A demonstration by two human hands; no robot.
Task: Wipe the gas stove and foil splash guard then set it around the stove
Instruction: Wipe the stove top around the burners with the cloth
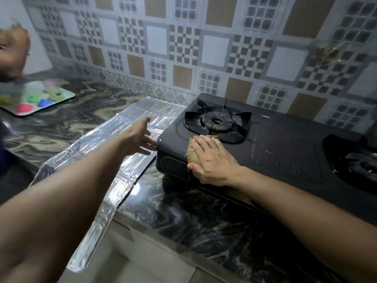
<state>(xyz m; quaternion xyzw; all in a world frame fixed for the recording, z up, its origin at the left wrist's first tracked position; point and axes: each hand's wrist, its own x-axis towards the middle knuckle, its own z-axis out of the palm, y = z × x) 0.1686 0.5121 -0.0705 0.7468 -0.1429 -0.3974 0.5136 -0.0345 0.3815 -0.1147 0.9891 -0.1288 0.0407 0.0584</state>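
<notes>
Writing: no legible brand or label | right hand [212, 160] flat, fingers straight, pressing tan cloth [192, 153] on gas stove [275, 152] near-left corner | left hand [140, 137] open, fingers spread, touching stove's left edge | foil splash guard [106, 152] lies flat on counter [204, 217], left of stove, under left hand

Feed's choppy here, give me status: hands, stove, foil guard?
Right hand pressing cloth on stove front corner. Left hand open over foil guard, which lies flat beside the stove. Nothing blocking.

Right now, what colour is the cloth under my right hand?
Tan-brown, pressed by the right hand on the black stove; cloth, head view.
</notes>
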